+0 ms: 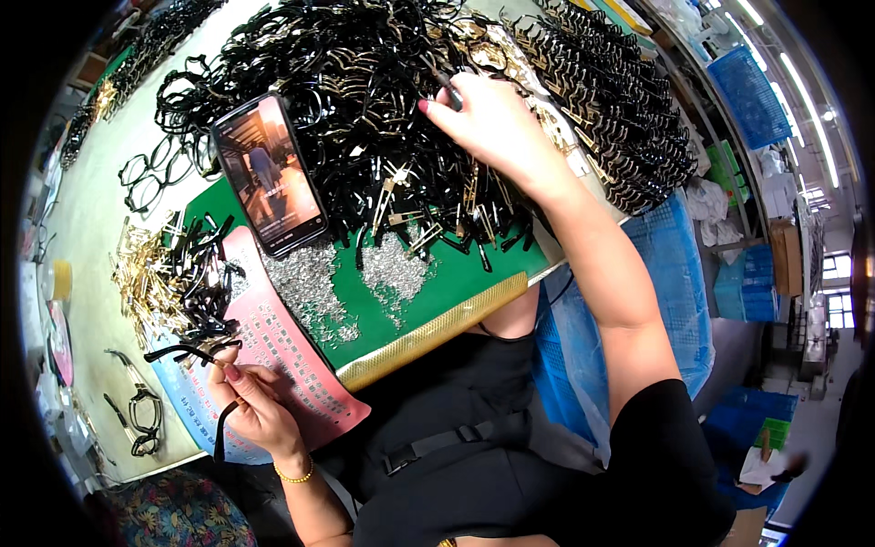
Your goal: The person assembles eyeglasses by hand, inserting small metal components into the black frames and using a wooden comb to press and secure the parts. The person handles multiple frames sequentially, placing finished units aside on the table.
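Note:
My left hand (253, 415) is closed on a black eyeglass frame (182, 348) at the lower left. One part of the frame sticks out past my fingertips and a temple arm hangs below the hand. At the far side my right hand (492, 118) pinches a slim dark rod (448, 89), whose exact kind I cannot make out. That hand is over a big heap of black eyeglass frames (365, 109). Tiny silver screws or pins (310, 287) lie spread on a green mat (428, 296). Gold temple pieces (150, 283) and black temple arms (205, 273) are piled beyond my left hand.
A phone (269, 178) playing a video leans against the heap. Pink printed sheet (283, 351) and gold edge strip (428, 333) border the mat. Rows of frames (620, 109) stand at the right, above a blue crate (670, 273). Loose glasses (144, 419) lie far left.

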`<state>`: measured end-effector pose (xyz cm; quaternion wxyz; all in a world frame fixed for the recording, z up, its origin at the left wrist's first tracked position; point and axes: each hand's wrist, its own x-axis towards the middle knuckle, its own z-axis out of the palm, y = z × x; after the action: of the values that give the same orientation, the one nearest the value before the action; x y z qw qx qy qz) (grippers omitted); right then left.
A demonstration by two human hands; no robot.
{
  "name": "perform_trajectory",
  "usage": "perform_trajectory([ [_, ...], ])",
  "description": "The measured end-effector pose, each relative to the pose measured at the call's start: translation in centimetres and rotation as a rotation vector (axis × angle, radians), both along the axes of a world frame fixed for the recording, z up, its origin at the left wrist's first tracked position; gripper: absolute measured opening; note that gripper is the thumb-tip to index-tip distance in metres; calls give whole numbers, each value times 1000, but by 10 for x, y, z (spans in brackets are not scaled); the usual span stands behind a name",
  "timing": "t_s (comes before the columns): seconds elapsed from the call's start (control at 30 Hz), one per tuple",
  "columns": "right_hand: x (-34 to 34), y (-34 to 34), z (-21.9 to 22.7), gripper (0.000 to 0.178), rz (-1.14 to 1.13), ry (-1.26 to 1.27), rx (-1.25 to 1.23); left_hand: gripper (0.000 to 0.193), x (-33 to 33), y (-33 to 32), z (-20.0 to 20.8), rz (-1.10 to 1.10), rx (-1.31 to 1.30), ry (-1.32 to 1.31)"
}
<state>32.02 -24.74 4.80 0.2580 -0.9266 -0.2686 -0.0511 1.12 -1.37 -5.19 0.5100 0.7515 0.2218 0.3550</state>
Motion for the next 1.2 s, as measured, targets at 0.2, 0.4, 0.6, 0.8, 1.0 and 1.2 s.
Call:
perform_trajectory([
  [0.2,-28,-3,6,30,-88,-171,69,26,-3,2,2,-5,-66,-65],
  [0.4,-70,2,24,19,-63,-176,144,29,-8,7,13,-23,-158,-68],
  [0.6,-189,34,12,20,570,1249,307,28,-13,-12,29,41,-57,-193],
  [0.8,-195,17,-11,28,557,581,-182,22,-21,-9,14,-212,-220,105],
  [1.0,-181,14,-8,48,529,165,-488,18,7,7,30,-541,378,244],
  [1.2,-179,16,-14,58,500,164,-475,19,17,3,30,-575,410,262],
])
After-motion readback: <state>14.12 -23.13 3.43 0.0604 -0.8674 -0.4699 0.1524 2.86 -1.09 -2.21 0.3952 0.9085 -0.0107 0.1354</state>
